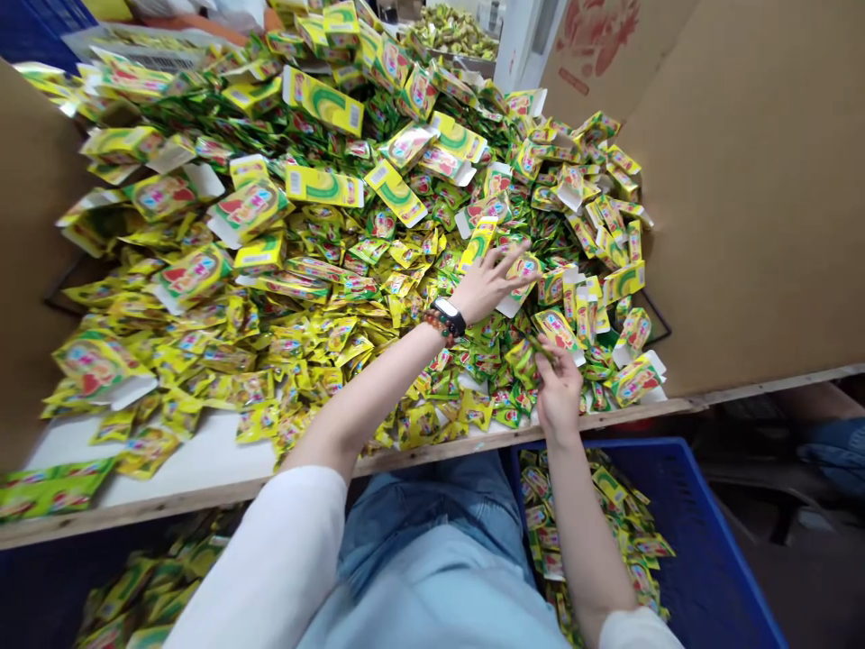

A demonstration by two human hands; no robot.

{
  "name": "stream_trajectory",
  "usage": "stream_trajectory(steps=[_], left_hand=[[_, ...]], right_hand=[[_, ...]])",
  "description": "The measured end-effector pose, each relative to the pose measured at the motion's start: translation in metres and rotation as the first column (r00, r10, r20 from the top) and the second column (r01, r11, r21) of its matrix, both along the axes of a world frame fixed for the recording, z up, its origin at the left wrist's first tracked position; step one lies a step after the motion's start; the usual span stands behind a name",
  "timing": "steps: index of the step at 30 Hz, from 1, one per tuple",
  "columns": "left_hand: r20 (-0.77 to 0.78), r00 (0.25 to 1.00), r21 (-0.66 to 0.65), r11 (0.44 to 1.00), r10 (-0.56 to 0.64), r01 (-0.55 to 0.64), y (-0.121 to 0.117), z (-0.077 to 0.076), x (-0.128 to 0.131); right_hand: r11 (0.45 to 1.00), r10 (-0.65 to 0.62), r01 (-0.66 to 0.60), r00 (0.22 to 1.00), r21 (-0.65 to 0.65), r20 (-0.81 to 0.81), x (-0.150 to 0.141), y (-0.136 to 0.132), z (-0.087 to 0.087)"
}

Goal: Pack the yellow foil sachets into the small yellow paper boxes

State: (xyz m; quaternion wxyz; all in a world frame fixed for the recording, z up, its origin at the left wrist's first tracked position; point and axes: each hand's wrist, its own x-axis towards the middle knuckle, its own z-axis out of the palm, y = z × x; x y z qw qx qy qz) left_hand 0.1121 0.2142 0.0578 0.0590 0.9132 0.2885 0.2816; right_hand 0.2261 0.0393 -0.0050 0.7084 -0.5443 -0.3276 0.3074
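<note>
Fingers spread, my left hand point(487, 281) reaches over the pile, with a watch and bead bracelets at its wrist. Under its fingertips lies a small yellow-and-green carton point(524, 272), partly covered by them. Another narrow yellow carton point(478, 242) stands out just beyond the knuckles. Nearer the table's front edge, my right hand point(559, 388) is closed, thumb and fingers pinching a small green-and-yellow packet point(520, 362). Around both hands lie loose small packets point(338, 338), mixed with printed cartons, some with white flaps open.
Cardboard walls point(750, 198) flank the heap left and right. The wooden table edge point(432, 458) runs in front of me. Below it at right stands a blue crate point(709, 532) containing filled cartons; more cartons point(135, 586) lie below at left. A green packet strip point(58, 487) rests at the left corner.
</note>
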Motion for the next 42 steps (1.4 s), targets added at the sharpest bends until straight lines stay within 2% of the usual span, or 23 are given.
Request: stream_trajectory(steps=[2,3,5,8,11,14,16,18,21,23,24,27,30,32,35,37,42], left_hand=[[-0.172,0.973,0.093,0.98,-0.157,0.175,0.005,0.003,0.005],[-0.26,0.945,0.105,0.967,-0.199,0.232,0.01,0.006,0.009],[-0.356,0.912,0.111,0.96,-0.203,0.258,0.02,0.013,0.016],[-0.359,0.917,0.16,0.957,-0.171,0.241,0.025,0.027,0.011],[-0.285,0.951,0.2,0.963,-0.121,0.182,0.0,0.041,-0.014],[-0.264,0.964,0.135,0.988,-0.032,0.07,-0.054,0.043,-0.049],[-0.259,0.966,0.068,0.998,0.013,0.005,-0.095,0.036,-0.071],[-0.215,0.976,-0.028,0.998,0.044,-0.051,-0.131,0.023,-0.088],[-0.121,0.986,-0.169,0.977,0.112,-0.132,-0.169,0.001,-0.104],[-0.074,0.987,-0.245,0.957,0.142,-0.156,-0.186,-0.013,-0.108],[-0.058,0.988,-0.276,0.949,0.145,-0.156,-0.192,-0.02,-0.109],[0.037,0.991,-0.348,0.931,0.131,-0.111,-0.209,-0.037,-0.105],[0.234,0.959,-0.409,0.911,0.162,-0.055,-0.222,-0.053,-0.099],[0.341,0.912,-0.448,0.892,0.228,-0.055,-0.228,-0.062,-0.095],[0.417,0.856,-0.487,0.87,0.306,-0.074,-0.234,-0.074,-0.091],[0.447,0.833,-0.484,0.871,0.325,-0.08,-0.235,-0.079,-0.09],[0.491,0.796,-0.468,0.878,0.353,-0.1,-0.236,-0.083,-0.088]], right_hand=[[0.998,-0.049,0.05,0.999,0.028,-0.017,0.002,0.03,0.002],[0.998,-0.061,0.061,0.998,0.034,-0.016,0.003,0.041,0.003],[0.997,-0.062,0.062,0.998,0.037,0.001,0.005,0.054,0.005],[0.998,-0.051,0.05,0.998,0.032,0.032,0.005,0.043,0.011],[0.996,-0.079,0.077,0.996,0.05,0.044,-0.001,0.012,0.023],[0.986,-0.099,0.091,0.994,0.143,0.05,-0.011,-0.016,0.045],[0.978,-0.052,0.027,0.992,0.207,0.114,-0.018,-0.026,0.06],[0.976,0.055,-0.108,0.962,0.19,0.266,-0.022,-0.031,0.072],[0.938,0.321,-0.343,0.812,-0.047,0.488,-0.024,-0.035,0.083],[0.89,0.449,-0.401,0.692,-0.215,0.565,-0.026,-0.039,0.087],[0.88,0.47,-0.391,0.644,-0.269,0.604,-0.028,-0.042,0.087],[0.905,0.422,-0.287,0.52,-0.313,0.742,-0.042,-0.051,0.086],[0.955,0.288,-0.195,0.418,-0.225,0.862,-0.062,-0.061,0.078],[0.986,0.148,-0.134,0.386,-0.103,0.91,-0.073,-0.066,0.071],[0.996,-0.003,-0.083,0.389,0.039,0.921,-0.079,-0.069,0.059],[0.993,-0.025,-0.095,0.385,0.066,0.923,-0.08,-0.071,0.052],[0.991,0.006,-0.132,0.289,0.034,0.957,-0.09,-0.081,0.04]])
